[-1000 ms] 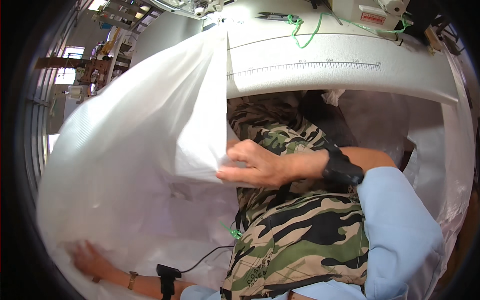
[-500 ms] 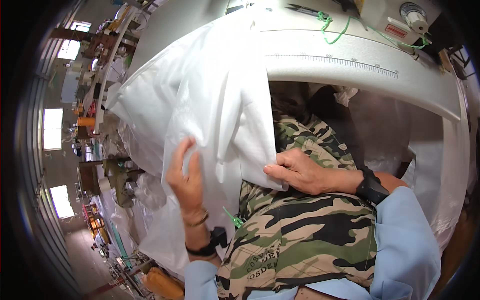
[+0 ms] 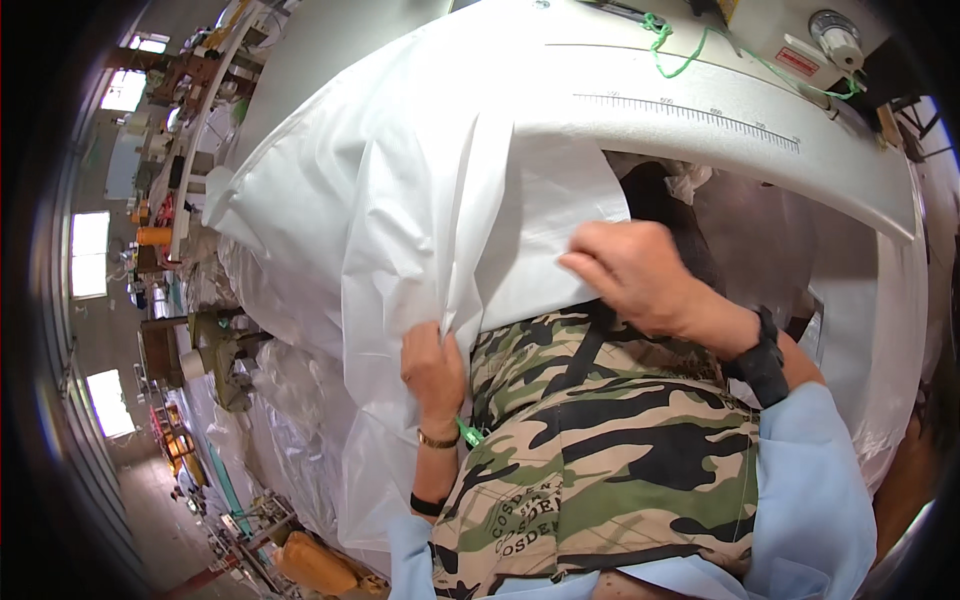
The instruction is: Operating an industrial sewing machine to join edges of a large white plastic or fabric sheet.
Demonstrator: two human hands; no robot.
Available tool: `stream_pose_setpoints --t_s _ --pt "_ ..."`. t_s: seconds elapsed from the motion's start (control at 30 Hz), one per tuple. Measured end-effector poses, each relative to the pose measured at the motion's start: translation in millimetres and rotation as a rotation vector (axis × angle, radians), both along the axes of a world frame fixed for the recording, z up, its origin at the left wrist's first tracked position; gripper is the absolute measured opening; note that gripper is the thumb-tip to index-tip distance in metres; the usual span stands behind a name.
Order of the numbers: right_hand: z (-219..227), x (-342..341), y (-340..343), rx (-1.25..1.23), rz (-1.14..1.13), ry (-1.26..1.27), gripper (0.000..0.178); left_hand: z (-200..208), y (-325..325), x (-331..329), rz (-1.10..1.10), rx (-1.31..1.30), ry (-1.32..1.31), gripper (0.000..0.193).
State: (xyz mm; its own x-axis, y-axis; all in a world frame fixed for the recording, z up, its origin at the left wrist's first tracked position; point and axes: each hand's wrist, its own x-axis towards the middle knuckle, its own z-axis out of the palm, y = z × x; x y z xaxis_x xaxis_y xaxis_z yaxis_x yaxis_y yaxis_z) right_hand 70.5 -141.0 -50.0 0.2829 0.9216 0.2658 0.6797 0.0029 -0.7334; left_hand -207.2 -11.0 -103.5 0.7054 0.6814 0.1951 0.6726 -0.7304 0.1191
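A large white sheet, fabric or film, hangs in folds from the pale machine table over the near edge and onto my lap. My right hand is closed, thumb and fingers pinching the sheet's right edge; slight motion blur softens it. At the sheet's lower folds, my left hand is closed around a gathered pleat, its fingertips partly hidden. Beneath the sheet's lower edge shows my camouflage apron.
The table's front edge carries a printed ruler scale. Beyond it lies a green cord, near a machine housing with a dial. Crumpled clear plastic heaps at the left, with cluttered workbenches farther off.
My right hand has moved up and to the right, spreading the sheet's edge. My left hand has come down and right and closed on the folds.
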Motion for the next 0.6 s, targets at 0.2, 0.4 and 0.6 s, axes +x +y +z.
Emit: stream_pose_setpoints --t_s 0.2,0.4,0.6 --pt "-24.0 -19.5 53.1 -0.116 0.181 0.589 0.028 70.1 6.8 -41.7 0.328 -1.292 -1.126 0.012" --pt "-8.6 -58.2 70.7 -0.123 0.629 1.223 0.036 98.8 9.6 -46.9 0.174 -1.272 -1.225 0.017" --pt "-17.0 -70.3 82.1 0.003 0.221 1.274 0.037 121.2 5.9 -36.8 0.193 -1.178 -1.292 0.015"
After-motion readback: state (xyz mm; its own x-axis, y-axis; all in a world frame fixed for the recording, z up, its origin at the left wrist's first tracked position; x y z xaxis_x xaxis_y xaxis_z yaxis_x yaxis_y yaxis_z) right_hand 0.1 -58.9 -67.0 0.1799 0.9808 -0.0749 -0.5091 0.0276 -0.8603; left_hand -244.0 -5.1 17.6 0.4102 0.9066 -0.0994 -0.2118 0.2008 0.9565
